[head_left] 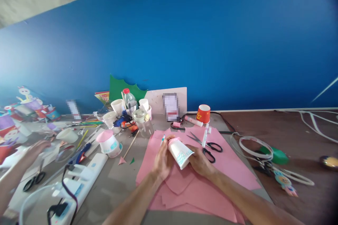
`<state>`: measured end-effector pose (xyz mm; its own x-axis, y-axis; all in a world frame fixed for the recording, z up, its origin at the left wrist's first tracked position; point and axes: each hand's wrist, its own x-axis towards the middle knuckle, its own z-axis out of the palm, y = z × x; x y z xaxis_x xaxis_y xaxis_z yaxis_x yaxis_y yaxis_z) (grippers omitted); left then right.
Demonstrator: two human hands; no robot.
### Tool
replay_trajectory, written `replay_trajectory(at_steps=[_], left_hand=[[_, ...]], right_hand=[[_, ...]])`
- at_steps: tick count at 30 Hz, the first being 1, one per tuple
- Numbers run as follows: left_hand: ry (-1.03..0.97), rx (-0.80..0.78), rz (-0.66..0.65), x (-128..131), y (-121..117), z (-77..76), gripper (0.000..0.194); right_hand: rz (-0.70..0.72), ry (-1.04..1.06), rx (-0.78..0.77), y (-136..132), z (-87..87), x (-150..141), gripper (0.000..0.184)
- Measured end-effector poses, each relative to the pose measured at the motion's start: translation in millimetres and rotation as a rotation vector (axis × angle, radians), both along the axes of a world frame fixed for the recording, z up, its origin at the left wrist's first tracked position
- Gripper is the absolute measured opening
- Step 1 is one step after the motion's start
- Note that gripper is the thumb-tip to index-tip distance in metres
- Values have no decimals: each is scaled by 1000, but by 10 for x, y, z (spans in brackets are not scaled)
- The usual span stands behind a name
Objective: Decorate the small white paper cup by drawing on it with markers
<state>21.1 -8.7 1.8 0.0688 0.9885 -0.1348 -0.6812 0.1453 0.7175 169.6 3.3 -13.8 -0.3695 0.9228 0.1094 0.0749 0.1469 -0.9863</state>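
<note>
Tilted between both my hands is a white paper cup [180, 152] with a teal print and pink paper at its far end. My left hand [163, 161] wraps its left side, and a small white-and-teal pen or stick [162, 140] pokes up by those fingers. My right hand [201, 161] grips the cup near its rim on the right. Beneath lie pink paper sheets [232, 168]. Black-handled scissors [208, 147] rest partly open on the paper, just beyond my right hand, with a white glue or pen tube [205, 135] across them.
A pink-topped paper cup [108, 144], a glass jar [143, 123] and a red paper cup [203, 113] stand around the paper. A white power strip [79, 190] lies left; cables and a keychain [283, 181] lie right. Another person's arm [23, 172] reaches in at far left.
</note>
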Motion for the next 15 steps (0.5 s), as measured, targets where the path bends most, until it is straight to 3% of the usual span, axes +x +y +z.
replay_trajectory(at_steps=[7,15], left_hand=[[36,44,3,23,-33,-3,35],[99,108,-4,27,-61,-37,33]], right_hand=[[-14,8,29,11,-59,1,15],[-21,40,17,-19,0,-1,17]])
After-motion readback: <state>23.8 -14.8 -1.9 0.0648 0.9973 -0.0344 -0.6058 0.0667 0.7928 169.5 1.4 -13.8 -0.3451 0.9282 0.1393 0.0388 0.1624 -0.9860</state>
